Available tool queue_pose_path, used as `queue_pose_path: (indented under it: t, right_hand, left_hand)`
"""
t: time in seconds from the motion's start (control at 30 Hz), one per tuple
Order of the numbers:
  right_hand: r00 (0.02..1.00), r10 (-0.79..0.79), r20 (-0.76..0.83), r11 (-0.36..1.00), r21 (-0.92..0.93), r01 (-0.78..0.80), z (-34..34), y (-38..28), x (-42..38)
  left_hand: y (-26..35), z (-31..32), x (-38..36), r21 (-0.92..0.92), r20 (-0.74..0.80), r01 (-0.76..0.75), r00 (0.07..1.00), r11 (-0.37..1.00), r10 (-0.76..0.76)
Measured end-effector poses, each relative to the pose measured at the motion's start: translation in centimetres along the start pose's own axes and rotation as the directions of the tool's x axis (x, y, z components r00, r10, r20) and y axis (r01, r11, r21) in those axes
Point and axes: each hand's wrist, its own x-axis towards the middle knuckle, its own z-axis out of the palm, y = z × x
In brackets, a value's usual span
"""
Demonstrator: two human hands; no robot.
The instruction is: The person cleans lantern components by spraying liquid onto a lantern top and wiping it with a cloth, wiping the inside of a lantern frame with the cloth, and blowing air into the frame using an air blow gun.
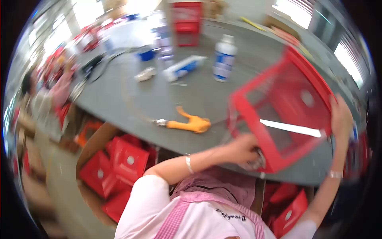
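Note:
A red box-shaped plastic frame [274,149] with window-like openings is tilted above the table's front right part, blurred by motion. My right hand [341,117] grips its right edge. At its lower left corner, my left hand [244,151] is closed on the frame; a small shiny, greyish patch beside those fingers is too blurred to name. An orange air blow gun [193,124] with a metal hose fitting lies on the table to the left of the frame. Behind the frame stands a white and blue bottle [225,58].
On the grey table [151,105] lie a white and blue tube [185,68] and a crumpled white piece [145,74]. Another red frame [187,24] stands at the back. A carton [84,159] of red parts is below left. Another person [53,93] is at the far left.

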Motion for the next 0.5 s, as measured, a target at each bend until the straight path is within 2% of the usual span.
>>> queue_pose_path:
  t: [0.03,0.07,0.1,0.13,0.2,0.23,0.3,0.33,0.37,0.43,0.47,0.5]
  right_hand:
    - [0.988,0.097,0.123,0.993,-0.074,-0.088,-2.0,-2.4,0.1]
    - [0.998,0.055,0.019,0.998,-0.035,-0.054,-1.9,-2.6,-0.2]
    - [0.998,0.047,0.053,0.997,-0.056,-0.044,-2.7,-3.3,-0.3]
    - [0.996,0.031,0.086,0.992,-0.126,-0.020,-2.4,-2.8,0.1]
    - [0.997,0.027,0.068,0.994,-0.111,-0.020,-2.0,-2.3,0.3]
    - [0.994,0.041,0.098,0.990,-0.138,-0.027,-2.6,-2.9,0.4]
    - [0.988,0.078,0.133,0.986,-0.159,-0.056,-2.6,-3.6,0.4]
    - [0.997,0.045,0.057,0.987,-0.157,-0.036,-2.1,-3.8,0.2]
    - [1.000,0.009,-0.018,0.988,-0.157,-0.011,-1.7,-3.8,0.0]
    - [1.000,0.029,0.002,0.988,-0.150,-0.028,-2.8,-4.3,-0.2]
    - [1.000,0.026,0.018,0.990,-0.141,-0.023,-3.6,-4.6,-0.3]
    - [0.999,0.022,0.033,0.991,-0.130,-0.018,-3.8,-4.7,-0.4]
  left_hand:
    - [-1.3,-0.4,1.0,0.067,0.024,-0.112,0.994,0.991,0.111]
    - [-2.1,-1.0,1.8,0.258,0.052,-0.146,0.989,0.955,0.137]
    - [-2.7,-2.4,2.6,0.437,0.156,-0.295,0.955,0.850,0.251]
    - [-1.6,-3.6,3.1,0.438,0.154,-0.314,0.950,0.843,0.273]
    - [-6.5,-6.0,4.3,0.599,0.133,0.011,0.985,0.801,-0.113]
    - [-9.6,-7.0,4.4,0.595,0.185,-0.019,0.976,0.804,-0.115]
    - [-14.2,-8.1,4.3,0.770,0.051,-0.014,0.998,0.637,-0.040]
    - [-12.9,-7.2,4.5,0.771,0.078,-0.032,0.996,0.636,-0.046]
    - [-9.8,-5.7,4.7,0.646,0.059,0.089,0.984,0.758,-0.166]
    - [-4.4,-2.9,4.6,0.336,0.068,0.362,0.912,0.870,-0.405]
    - [-3.4,-2.3,4.4,0.341,0.076,0.362,0.909,0.867,-0.409]
    - [-2.6,-1.8,4.1,0.363,0.122,0.295,0.926,0.884,-0.359]
